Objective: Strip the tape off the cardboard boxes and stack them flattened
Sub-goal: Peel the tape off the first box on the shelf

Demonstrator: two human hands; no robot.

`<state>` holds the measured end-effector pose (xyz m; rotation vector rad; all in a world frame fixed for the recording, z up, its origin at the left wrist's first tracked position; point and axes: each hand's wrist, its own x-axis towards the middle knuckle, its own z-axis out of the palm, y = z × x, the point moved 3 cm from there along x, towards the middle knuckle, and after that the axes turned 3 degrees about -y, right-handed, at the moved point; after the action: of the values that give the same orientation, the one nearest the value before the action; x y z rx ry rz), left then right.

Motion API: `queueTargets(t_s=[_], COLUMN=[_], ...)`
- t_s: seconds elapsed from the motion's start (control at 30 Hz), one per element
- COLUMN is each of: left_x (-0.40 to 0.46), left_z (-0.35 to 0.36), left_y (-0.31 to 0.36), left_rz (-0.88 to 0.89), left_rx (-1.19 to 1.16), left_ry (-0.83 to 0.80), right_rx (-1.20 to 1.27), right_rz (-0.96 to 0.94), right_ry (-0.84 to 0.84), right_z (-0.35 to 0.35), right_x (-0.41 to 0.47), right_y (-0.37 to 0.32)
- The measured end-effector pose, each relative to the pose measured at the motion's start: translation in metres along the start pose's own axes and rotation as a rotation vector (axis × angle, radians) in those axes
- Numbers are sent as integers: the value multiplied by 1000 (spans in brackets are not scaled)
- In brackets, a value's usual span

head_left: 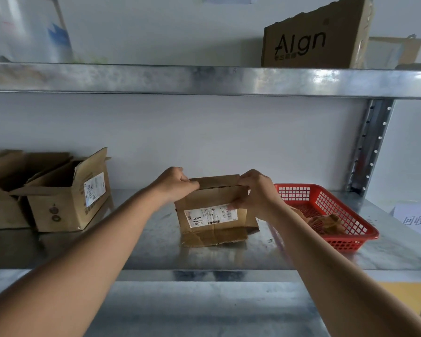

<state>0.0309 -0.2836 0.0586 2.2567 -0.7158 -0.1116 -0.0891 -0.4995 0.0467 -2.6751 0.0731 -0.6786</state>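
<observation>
A small brown cardboard box (214, 215) stands in the middle of the metal shelf (156, 249). A white shipping label faces me and a loose flap lies flat in front of it. My left hand (174, 184) grips the box's upper left edge with curled fingers. My right hand (255, 190) holds the upper right corner, its fingers curled down over the label's right end. Two open cardboard boxes (68, 195) stand at the left of the shelf.
A red plastic basket (350, 237) at the right holds crumpled brown tape. A paper sign (416, 220) lies further right. The shelf above carries a printed brown box (314, 37). A perforated steel upright (370, 144) stands at the back right.
</observation>
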Motion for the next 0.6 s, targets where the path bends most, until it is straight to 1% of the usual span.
queueTargets(t_s=[0.1, 0.17, 0.23, 0.3, 0.33, 0.4, 0.47, 0.57, 0.6], left_x=[-11, -16, -17, -16, -16, -17, -19, -24, -26], left_z=[8, 12, 15, 19, 21, 25, 27, 31, 32], left_y=[0, 0, 1, 1, 0, -3, -5, -11, -13], left_rz=[-131, -145, -116, -94, -80, -31, 19, 108, 147], left_rx=[-74, -22, 41, 53, 53, 81, 135, 202, 200], left_ry=[-192, -228, -188, -172, -176, -175, -148, -59, -15], right_rx=[51, 79, 174, 342, 383, 320, 272, 348, 366], right_rz=[-10, -51, -28, 63, 112, 200, 265, 310, 319], right_ry=[74, 57, 41, 39, 56, 89, 70, 2, 5], right_z=[0, 1, 1, 1, 2, 1, -1, -1, -2], right_x=[-5, -11, -16, -20, -20, -16, -12, -9, -9], right_y=[1, -2, -4, -5, -5, -2, -1, -3, -4])
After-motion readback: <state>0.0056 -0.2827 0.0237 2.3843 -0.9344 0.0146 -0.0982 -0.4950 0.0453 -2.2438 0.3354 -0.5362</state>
